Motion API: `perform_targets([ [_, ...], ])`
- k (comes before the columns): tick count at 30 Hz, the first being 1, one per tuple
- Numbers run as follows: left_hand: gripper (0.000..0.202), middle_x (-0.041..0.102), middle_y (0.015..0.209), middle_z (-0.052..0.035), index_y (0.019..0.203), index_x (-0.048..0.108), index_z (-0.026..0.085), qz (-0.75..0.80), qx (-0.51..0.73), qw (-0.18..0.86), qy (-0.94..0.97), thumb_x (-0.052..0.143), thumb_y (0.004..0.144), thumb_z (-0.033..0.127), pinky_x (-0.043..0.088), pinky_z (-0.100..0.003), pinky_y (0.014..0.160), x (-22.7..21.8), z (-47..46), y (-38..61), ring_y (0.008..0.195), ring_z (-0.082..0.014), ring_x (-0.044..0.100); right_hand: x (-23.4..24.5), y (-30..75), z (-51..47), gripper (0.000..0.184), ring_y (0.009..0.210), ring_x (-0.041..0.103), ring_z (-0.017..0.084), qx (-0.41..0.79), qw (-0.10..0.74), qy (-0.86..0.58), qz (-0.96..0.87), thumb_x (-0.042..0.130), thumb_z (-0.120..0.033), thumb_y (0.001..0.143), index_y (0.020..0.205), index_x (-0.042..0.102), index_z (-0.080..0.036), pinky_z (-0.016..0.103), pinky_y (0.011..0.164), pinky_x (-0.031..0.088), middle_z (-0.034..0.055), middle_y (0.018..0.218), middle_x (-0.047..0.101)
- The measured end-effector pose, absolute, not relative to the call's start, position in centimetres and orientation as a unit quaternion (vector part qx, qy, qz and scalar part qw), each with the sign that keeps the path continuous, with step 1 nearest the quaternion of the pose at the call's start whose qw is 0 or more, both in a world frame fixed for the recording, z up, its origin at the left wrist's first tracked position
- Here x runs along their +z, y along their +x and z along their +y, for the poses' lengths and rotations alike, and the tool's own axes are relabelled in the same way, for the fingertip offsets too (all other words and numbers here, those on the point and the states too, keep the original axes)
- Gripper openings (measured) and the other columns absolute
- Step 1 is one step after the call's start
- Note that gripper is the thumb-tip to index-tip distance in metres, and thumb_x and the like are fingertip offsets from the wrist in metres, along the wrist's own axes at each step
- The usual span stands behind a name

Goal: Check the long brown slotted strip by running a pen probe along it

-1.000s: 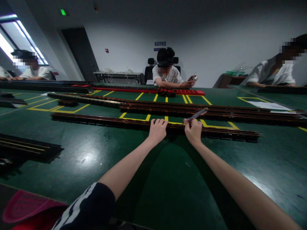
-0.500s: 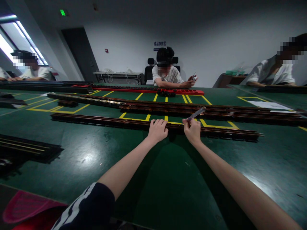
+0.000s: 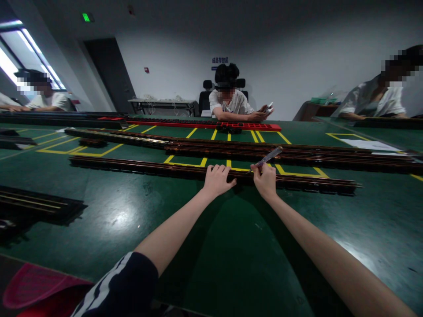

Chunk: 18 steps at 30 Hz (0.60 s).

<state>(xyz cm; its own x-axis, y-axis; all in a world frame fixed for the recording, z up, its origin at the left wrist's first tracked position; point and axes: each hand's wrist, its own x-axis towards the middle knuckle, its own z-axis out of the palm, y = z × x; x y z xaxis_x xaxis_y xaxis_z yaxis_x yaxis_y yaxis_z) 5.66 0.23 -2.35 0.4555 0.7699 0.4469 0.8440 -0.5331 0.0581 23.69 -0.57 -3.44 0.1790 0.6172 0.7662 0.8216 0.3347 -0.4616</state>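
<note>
A long dark rail [image 3: 142,167] with coppery edges lies crosswise on the table. My left hand [image 3: 216,179] rests on its middle, fingers curled over the far edge and thumb stretched out to the right along the near side. Just to the right, my right hand [image 3: 265,179] is closed around a slim screwdriver [image 3: 272,155] with a clear handle. The screwdriver slants, handle up to the right, and its thin tip points down to the left at the rail between my hands. Whether the tip touches the rail I cannot tell.
Beyond lie more dark rails [image 3: 297,154] and a red perforated strip [image 3: 261,127] on the green table [image 3: 115,246] with yellow tape lines. Other dark rails [image 3: 39,204] lie at the left. A person [image 3: 231,103] sits opposite, holding a small object; others sit at both sides.
My left thumb has moved out to the right, away from the fingers. My right hand and the screwdriver have hardly moved. The person opposite has shifted the head and hands slightly.
</note>
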Motion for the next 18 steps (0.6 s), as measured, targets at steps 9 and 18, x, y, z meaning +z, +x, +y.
perform_targets([
  [9,0.053,0.065,0.109,-0.0116,0.113,0.059,0.014,-0.479,-0.21,0.11,-0.845,0.04,0.088,0.057,0.038,-0.044,0.092,-2.48,0.17,5.72,0.102,-0.0272,0.056,-3.48,23.69,-0.56,0.026,0.056,0.052,0.021,-0.091,0.517,-0.566,-0.636,0.043,-0.039,0.09,0.071,0.049,-0.021,0.037,0.068,0.037,0.0059,0.063,0.061],
  [18,0.056,0.065,0.108,-0.0123,0.111,0.059,0.015,-0.482,-0.204,0.115,-0.844,0.038,0.088,0.062,0.037,-0.043,0.092,-2.49,0.21,5.72,0.101,-0.0271,0.057,-3.33,23.45,-0.85,0.032,0.058,0.051,0.021,-0.088,0.514,-0.569,-0.636,0.04,-0.043,0.092,0.074,0.053,-0.02,0.036,0.068,0.036,0.0065,0.065,0.061],
])
